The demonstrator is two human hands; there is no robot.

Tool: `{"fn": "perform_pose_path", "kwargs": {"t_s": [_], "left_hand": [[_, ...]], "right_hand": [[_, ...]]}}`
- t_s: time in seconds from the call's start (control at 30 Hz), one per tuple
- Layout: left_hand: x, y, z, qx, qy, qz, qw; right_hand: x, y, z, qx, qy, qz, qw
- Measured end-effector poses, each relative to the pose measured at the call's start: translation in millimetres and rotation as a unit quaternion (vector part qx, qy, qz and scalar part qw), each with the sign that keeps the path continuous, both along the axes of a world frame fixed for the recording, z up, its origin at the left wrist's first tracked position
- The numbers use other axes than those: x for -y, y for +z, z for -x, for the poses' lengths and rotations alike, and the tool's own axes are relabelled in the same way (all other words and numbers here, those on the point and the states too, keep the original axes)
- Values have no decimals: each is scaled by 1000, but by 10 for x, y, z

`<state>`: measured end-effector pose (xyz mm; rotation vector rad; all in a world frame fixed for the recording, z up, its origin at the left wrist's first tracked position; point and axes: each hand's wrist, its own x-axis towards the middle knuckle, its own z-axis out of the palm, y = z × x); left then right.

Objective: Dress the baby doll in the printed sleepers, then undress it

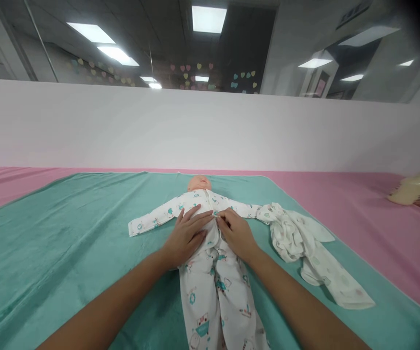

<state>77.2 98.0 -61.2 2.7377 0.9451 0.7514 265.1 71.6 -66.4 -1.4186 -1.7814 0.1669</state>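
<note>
A baby doll [200, 183] lies on its back, head toward the wall, dressed in a white printed baby shirt [155, 217] and matching printed pants [201, 296]. My left hand [188, 233] rests flat on the shirt's front, fingers stretched out, its fingertips near the middle opening. Across from it, my right hand [236, 232] is closed in a pinch on the shirt's front edge at chest height. A thin white strip shows between the two hands; whether it is a tie or the cloth edge I cannot tell. Both doll arms are spread sideways in the sleeves.
Crumpled white baby clothes [305, 243] lie on the right, by the doll's sleeve end. A teal blanket [67, 253] covers the pink surface [341, 204]. At the far right a person's hand holds a pale yellow item [410, 188]. A white wall with windows stands behind.
</note>
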Motion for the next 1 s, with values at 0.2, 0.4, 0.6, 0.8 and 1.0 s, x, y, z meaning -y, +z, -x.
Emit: {"fn": "perform_pose_path", "kwargs": {"t_s": [0.2,0.4,0.6,0.8,1.0], "left_hand": [[15,15,-9,18,1,23,1000],[29,59,-74,55,23,65,996],[49,128,-135,95,39,103,989],[69,127,-138,87,38,98,991],[90,73,-76,12,-17,-13,1000]], "right_hand": [[27,40,21,1,55,5,998],[-35,-13,64,-21,-5,-11,1000],[-79,-14,80,-13,-37,-14,999],[-189,-82,31,-108,-65,39,991],[-305,-186,-313,-170,-100,78,977]]}}
